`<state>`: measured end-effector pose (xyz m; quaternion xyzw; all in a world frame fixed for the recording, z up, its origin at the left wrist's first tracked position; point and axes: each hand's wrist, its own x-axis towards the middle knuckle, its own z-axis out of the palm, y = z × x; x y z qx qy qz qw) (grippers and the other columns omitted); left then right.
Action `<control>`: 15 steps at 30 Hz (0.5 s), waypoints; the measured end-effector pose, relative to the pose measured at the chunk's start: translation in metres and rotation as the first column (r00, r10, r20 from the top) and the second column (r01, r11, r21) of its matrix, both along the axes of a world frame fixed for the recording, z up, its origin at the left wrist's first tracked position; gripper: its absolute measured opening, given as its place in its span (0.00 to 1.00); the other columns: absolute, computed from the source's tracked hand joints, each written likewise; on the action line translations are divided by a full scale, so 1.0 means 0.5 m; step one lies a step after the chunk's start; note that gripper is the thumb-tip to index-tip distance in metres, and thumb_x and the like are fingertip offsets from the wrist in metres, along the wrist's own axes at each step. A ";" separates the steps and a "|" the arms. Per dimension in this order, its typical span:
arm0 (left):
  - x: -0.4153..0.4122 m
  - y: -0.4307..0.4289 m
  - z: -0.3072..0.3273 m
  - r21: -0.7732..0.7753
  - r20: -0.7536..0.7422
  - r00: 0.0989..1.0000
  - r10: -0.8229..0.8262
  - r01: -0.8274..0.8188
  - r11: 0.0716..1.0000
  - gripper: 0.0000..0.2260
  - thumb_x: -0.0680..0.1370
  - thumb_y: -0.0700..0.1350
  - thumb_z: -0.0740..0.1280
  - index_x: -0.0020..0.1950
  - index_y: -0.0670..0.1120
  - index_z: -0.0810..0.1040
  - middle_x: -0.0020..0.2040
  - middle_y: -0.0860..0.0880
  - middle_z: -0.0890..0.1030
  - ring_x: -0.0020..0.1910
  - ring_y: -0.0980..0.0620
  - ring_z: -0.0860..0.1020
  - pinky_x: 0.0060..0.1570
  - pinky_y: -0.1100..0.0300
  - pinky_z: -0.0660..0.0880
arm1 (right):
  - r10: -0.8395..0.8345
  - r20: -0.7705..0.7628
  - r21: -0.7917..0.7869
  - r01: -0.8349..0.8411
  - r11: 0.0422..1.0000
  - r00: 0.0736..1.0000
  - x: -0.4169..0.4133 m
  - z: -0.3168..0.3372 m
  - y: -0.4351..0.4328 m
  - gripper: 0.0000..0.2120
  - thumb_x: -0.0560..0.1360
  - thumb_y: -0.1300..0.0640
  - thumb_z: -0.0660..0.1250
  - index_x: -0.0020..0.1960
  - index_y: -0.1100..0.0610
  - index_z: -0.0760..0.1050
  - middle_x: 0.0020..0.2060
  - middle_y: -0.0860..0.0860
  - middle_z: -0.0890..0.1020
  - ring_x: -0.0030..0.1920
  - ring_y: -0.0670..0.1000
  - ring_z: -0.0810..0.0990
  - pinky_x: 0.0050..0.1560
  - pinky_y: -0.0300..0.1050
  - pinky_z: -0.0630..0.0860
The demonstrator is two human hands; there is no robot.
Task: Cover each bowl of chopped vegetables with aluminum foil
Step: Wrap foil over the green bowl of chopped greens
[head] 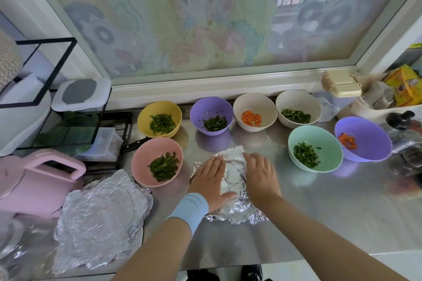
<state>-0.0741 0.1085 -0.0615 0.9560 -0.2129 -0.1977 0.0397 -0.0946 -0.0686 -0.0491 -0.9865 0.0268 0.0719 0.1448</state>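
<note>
A bowl wrapped in aluminum foil [233, 180] stands in the middle of the steel counter. My left hand [209, 178] and my right hand [260, 173] lie flat on the foil, one on each side, with straight fingers pressing it down. Several uncovered bowls surround it: pink [139, 164], yellow [143, 118], purple [196, 112] and mint [294, 141] with chopped green vegetables, a beige bowl [239, 105] and a purple bowl [370, 137] with carrot pieces, another beige bowl [283, 102] with greens. A stack of foil sheets [98, 221] lies at the left.
A pink kettle [34, 180] stands at the far left beside a black wire rack [57, 98]. A knife [133, 143] lies behind the pink bowl. Boxes and a container [374, 96] crowd the back right corner. The counter's front edge [296, 258] is near me.
</note>
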 end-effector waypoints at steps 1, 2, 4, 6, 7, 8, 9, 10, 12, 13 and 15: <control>-0.005 0.000 -0.004 0.013 0.019 1.000 -0.005 0.005 1.000 0.44 0.76 0.70 0.53 0.80 0.47 0.38 0.80 0.50 0.35 0.78 0.50 0.33 0.76 0.50 0.36 | 0.072 0.006 -0.022 -0.072 0.997 0.997 -0.004 -0.007 0.006 0.32 0.73 0.62 0.62 0.76 0.55 0.59 0.72 0.55 0.65 0.71 0.58 0.64 0.72 0.52 0.63; -0.008 0.000 -0.009 0.029 0.037 0.999 0.001 -0.002 1.000 0.44 0.76 0.71 0.52 0.80 0.47 0.37 0.79 0.50 0.34 0.77 0.50 0.32 0.76 0.49 0.35 | 0.113 0.015 -0.031 -0.113 0.993 0.993 -0.008 -0.019 0.012 0.30 0.75 0.59 0.59 0.76 0.56 0.60 0.73 0.55 0.65 0.73 0.58 0.63 0.73 0.53 0.61; -0.009 0.000 -0.021 0.045 0.054 0.998 0.041 -0.044 0.998 0.43 0.76 0.72 0.49 0.79 0.47 0.35 0.79 0.50 0.32 0.77 0.49 0.32 0.76 0.47 0.35 | 0.103 0.002 -0.015 -0.103 0.995 0.995 -0.014 -0.036 0.025 0.27 0.78 0.52 0.50 0.76 0.57 0.61 0.75 0.56 0.64 0.75 0.59 0.62 0.74 0.56 0.60; -0.003 0.001 -0.031 0.037 0.055 0.996 0.075 -0.077 0.996 0.41 0.77 0.70 0.46 0.79 0.48 0.35 0.79 0.51 0.33 0.77 0.50 0.33 0.76 0.47 0.35 | 0.079 -0.032 0.011 -0.078 0.997 0.996 -0.015 -0.047 0.031 0.31 0.78 0.46 0.43 0.78 0.56 0.58 0.77 0.55 0.60 0.77 0.57 0.57 0.75 0.56 0.57; 0.001 0.002 -0.033 0.020 0.061 0.995 0.081 -0.083 0.996 0.40 0.77 0.69 0.45 0.79 0.48 0.35 0.79 0.51 0.34 0.78 0.50 0.34 0.76 0.48 0.36 | 0.078 -0.045 0.018 -0.077 0.997 0.996 -0.013 -0.047 0.031 0.32 0.77 0.45 0.41 0.79 0.56 0.55 0.78 0.55 0.57 0.78 0.56 0.55 0.75 0.55 0.56; 0.006 0.002 -0.033 -0.005 0.067 0.994 0.084 -0.083 0.996 0.37 0.78 0.67 0.45 0.79 0.48 0.36 0.79 0.51 0.35 0.78 0.50 0.35 0.76 0.49 0.37 | 0.078 -0.043 0.027 -0.077 0.997 0.996 -0.009 -0.047 0.029 0.33 0.77 0.44 0.40 0.79 0.55 0.54 0.79 0.54 0.56 0.78 0.56 0.53 0.75 0.55 0.56; 0.011 0.004 -0.033 -0.046 0.068 0.993 0.093 -0.090 0.995 0.35 0.80 0.64 0.45 0.80 0.48 0.37 0.80 0.51 0.37 0.79 0.50 0.37 0.77 0.50 0.38 | 0.076 -0.035 0.037 -0.074 0.997 0.997 -0.006 -0.044 0.028 0.34 0.77 0.43 0.40 0.79 0.56 0.53 0.79 0.54 0.56 0.78 0.56 0.54 0.75 0.55 0.57; 0.016 0.006 -0.034 -0.112 0.064 0.991 0.118 -0.111 0.988 0.32 0.82 0.61 0.47 0.80 0.48 0.39 0.80 0.51 0.39 0.79 0.50 0.39 0.77 0.51 0.40 | 0.074 -0.021 0.043 -0.073 0.996 0.997 -0.003 -0.043 0.027 0.33 0.77 0.43 0.41 0.79 0.56 0.54 0.79 0.55 0.56 0.78 0.56 0.54 0.74 0.55 0.59; 0.022 0.012 -0.040 -0.292 0.033 0.969 0.246 -0.226 0.929 0.27 0.84 0.52 0.51 0.81 0.50 0.45 0.81 0.49 0.45 0.79 0.49 0.45 0.77 0.52 0.47 | 0.078 -0.021 0.050 -0.077 0.996 0.997 0.001 -0.041 0.025 0.30 0.80 0.44 0.46 0.80 0.55 0.53 0.79 0.53 0.55 0.78 0.55 0.53 0.74 0.54 0.59; 0.024 0.016 -0.042 -0.376 -0.001 0.944 0.329 -0.305 0.875 0.25 0.84 0.49 0.53 0.81 0.51 0.49 0.81 0.48 0.51 0.79 0.48 0.50 0.77 0.52 0.52 | 0.083 -0.026 0.054 -0.081 0.995 0.996 0.002 -0.042 0.025 0.29 0.82 0.46 0.49 0.80 0.54 0.51 0.79 0.52 0.53 0.79 0.54 0.52 0.74 0.53 0.58; 0.026 0.023 -0.040 -0.486 -0.093 0.887 0.452 -0.437 0.757 0.23 0.84 0.45 0.55 0.79 0.51 0.57 0.75 0.46 0.64 0.74 0.47 0.62 0.73 0.53 0.61 | 0.083 -0.016 0.069 -0.082 0.994 0.996 0.001 -0.044 0.024 0.29 0.82 0.47 0.54 0.80 0.53 0.50 0.79 0.51 0.52 0.79 0.54 0.51 0.73 0.53 0.58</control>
